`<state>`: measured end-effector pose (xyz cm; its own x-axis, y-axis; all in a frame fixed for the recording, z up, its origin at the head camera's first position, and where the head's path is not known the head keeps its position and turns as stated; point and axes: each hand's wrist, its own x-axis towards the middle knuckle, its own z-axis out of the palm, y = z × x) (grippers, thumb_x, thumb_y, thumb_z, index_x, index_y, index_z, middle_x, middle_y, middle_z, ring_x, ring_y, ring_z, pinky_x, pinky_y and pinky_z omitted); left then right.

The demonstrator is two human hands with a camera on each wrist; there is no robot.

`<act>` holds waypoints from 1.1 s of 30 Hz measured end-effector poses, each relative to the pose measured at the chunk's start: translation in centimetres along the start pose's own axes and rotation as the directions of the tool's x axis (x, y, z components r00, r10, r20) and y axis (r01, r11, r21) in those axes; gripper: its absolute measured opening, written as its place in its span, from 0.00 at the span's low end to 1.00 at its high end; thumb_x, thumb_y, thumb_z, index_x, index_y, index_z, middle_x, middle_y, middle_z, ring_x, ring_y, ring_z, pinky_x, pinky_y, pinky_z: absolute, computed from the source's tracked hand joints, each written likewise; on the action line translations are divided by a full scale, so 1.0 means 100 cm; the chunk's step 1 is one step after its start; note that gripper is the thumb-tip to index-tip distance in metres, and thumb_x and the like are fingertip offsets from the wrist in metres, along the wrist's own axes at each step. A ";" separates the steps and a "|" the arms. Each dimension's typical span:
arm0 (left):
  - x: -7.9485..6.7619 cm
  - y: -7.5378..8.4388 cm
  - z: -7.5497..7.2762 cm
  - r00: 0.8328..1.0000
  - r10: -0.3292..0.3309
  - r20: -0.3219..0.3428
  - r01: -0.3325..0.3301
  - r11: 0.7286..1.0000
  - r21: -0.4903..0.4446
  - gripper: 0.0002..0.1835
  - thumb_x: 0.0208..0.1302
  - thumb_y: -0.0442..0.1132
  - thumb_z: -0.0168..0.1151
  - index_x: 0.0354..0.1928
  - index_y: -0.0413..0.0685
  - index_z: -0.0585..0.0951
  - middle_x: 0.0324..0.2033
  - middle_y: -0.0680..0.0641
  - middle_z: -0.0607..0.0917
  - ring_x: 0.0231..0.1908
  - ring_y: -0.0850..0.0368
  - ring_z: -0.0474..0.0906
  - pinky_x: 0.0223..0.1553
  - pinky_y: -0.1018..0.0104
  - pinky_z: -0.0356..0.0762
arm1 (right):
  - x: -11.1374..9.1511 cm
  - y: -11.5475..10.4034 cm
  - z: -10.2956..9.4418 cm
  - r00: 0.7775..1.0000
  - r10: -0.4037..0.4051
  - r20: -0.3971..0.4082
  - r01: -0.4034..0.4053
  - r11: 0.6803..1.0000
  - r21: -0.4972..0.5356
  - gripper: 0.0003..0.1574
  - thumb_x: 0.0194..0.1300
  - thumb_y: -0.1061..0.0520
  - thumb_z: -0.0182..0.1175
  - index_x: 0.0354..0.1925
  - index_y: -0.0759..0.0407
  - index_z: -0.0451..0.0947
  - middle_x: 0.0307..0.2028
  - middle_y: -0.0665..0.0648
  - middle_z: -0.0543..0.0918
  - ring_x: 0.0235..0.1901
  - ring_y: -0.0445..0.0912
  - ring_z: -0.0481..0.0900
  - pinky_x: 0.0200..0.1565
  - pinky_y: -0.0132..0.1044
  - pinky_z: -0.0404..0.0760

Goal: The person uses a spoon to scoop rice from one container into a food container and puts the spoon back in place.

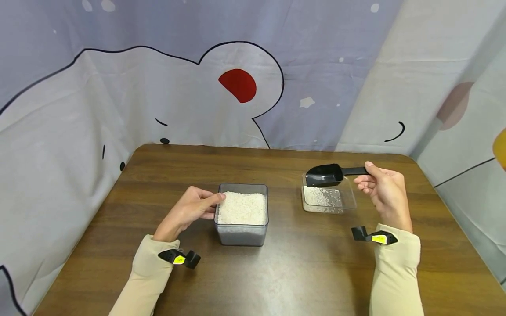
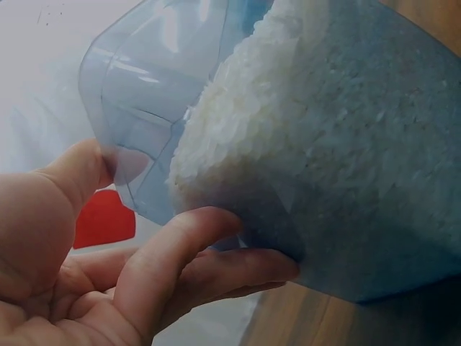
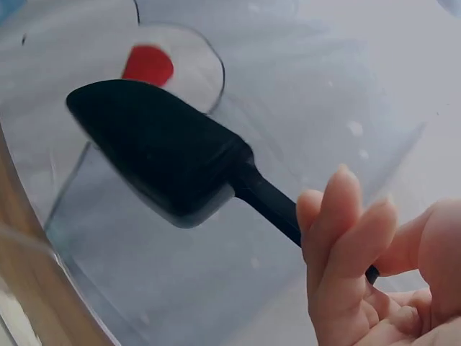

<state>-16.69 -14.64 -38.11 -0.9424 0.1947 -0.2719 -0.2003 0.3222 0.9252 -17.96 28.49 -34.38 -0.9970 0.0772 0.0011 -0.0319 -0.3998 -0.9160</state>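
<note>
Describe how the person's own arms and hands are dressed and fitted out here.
The left sleeve and right sleeve are plain pale cream, reaching the wrists. Each cuff carries a small black device with a projecting blocky end and a yellow label, its print unreadable. The left hand and right hand wear no gloves.

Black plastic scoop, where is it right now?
In the head view, the black plastic scoop is right of centre, held by its handle in the right hand, over the clear rectangular container with white grains.
</note>
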 end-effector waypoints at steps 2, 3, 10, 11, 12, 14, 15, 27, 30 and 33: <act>0.000 0.000 0.001 1.000 0.004 -0.007 -0.004 1.000 -0.004 0.23 0.58 0.48 0.63 0.43 0.31 0.81 0.41 0.39 0.82 0.36 0.54 0.81 0.37 0.63 0.82 | -0.001 0.001 0.009 1.000 0.003 0.029 -0.004 0.999 0.032 0.10 0.64 0.60 0.56 0.34 0.70 0.71 0.15 0.61 0.81 0.12 0.43 0.77 0.13 0.26 0.75; 0.000 -0.001 0.001 1.000 0.006 -0.009 -0.006 1.000 -0.004 0.23 0.57 0.48 0.63 0.42 0.31 0.81 0.41 0.40 0.82 0.36 0.55 0.81 0.37 0.63 0.82 | -0.001 0.002 0.014 0.999 0.005 0.043 -0.007 0.999 0.042 0.10 0.64 0.60 0.56 0.34 0.70 0.71 0.15 0.61 0.81 0.12 0.43 0.77 0.12 0.26 0.74; 0.000 0.000 0.000 1.000 0.021 -0.015 -0.020 1.000 0.015 0.23 0.58 0.49 0.62 0.41 0.32 0.82 0.40 0.41 0.82 0.37 0.56 0.80 0.38 0.61 0.82 | -0.008 0.015 0.059 0.994 -0.018 0.104 0.019 1.000 -0.010 0.11 0.65 0.59 0.54 0.32 0.68 0.73 0.14 0.59 0.81 0.11 0.42 0.75 0.11 0.25 0.72; 0.001 0.000 0.000 1.000 0.021 -0.016 -0.021 1.000 0.020 0.23 0.57 0.49 0.62 0.41 0.33 0.82 0.40 0.41 0.82 0.37 0.56 0.80 0.38 0.61 0.82 | -0.009 0.018 0.066 0.994 -0.021 0.111 0.024 0.999 -0.025 0.12 0.66 0.59 0.54 0.30 0.68 0.74 0.14 0.58 0.80 0.11 0.41 0.75 0.11 0.25 0.71; 0.001 0.000 -0.001 1.000 0.019 -0.018 -0.019 1.000 0.023 0.23 0.57 0.49 0.62 0.41 0.33 0.82 0.40 0.41 0.82 0.37 0.56 0.80 0.38 0.61 0.82 | -0.010 0.021 0.072 0.993 -0.019 0.117 0.024 0.999 -0.039 0.13 0.66 0.58 0.54 0.29 0.67 0.74 0.14 0.58 0.80 0.11 0.41 0.74 0.11 0.24 0.71; 0.001 0.000 -0.001 1.000 0.023 -0.021 -0.022 0.999 0.035 0.23 0.58 0.49 0.62 0.40 0.33 0.83 0.41 0.41 0.82 0.37 0.56 0.80 0.38 0.61 0.82 | -0.013 0.026 0.084 0.991 -0.018 0.130 0.026 0.998 -0.065 0.14 0.66 0.57 0.53 0.27 0.66 0.76 0.14 0.57 0.80 0.11 0.41 0.74 0.12 0.24 0.70; 0.001 0.000 -0.001 0.999 0.024 -0.020 -0.024 0.999 0.037 0.22 0.58 0.49 0.62 0.40 0.33 0.83 0.41 0.41 0.82 0.37 0.56 0.80 0.38 0.61 0.82 | -0.014 0.029 0.090 0.991 -0.019 0.135 0.030 0.996 -0.083 0.15 0.66 0.57 0.53 0.27 0.65 0.76 0.14 0.56 0.80 0.11 0.41 0.74 0.12 0.24 0.70; 0.001 0.004 0.001 1.000 0.028 -0.002 -0.028 0.998 0.062 0.21 0.60 0.48 0.60 0.42 0.34 0.82 0.44 0.39 0.81 0.38 0.54 0.81 0.37 0.62 0.82 | -0.034 0.050 0.129 0.949 -0.166 0.268 0.255 0.905 -0.340 0.21 0.68 0.54 0.51 0.30 0.74 0.73 0.17 0.61 0.81 0.12 0.46 0.76 0.13 0.32 0.75; 0.000 0.004 0.000 1.000 0.023 -0.007 -0.023 0.997 0.069 0.21 0.60 0.47 0.60 0.42 0.34 0.82 0.44 0.39 0.81 0.37 0.53 0.81 0.37 0.62 0.82 | -0.043 0.047 0.140 0.924 -0.227 0.308 0.339 0.859 -0.384 0.19 0.68 0.58 0.50 0.31 0.76 0.72 0.18 0.67 0.80 0.13 0.52 0.76 0.13 0.36 0.77; -0.001 0.004 -0.001 1.000 0.020 -0.010 -0.019 0.997 0.075 0.21 0.60 0.47 0.60 0.42 0.34 0.82 0.44 0.39 0.81 0.38 0.53 0.81 0.37 0.62 0.82 | -0.052 0.043 0.150 0.901 -0.275 0.335 0.405 0.811 -0.423 0.16 0.68 0.62 0.49 0.31 0.76 0.72 0.19 0.70 0.80 0.13 0.57 0.76 0.13 0.38 0.77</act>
<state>-16.75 -14.59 -37.69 -0.9488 0.1919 -0.2508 -0.1617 0.3869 0.9078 -13.95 12.61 -32.33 -0.9133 -0.1262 0.3872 -0.3995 0.0934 -0.9120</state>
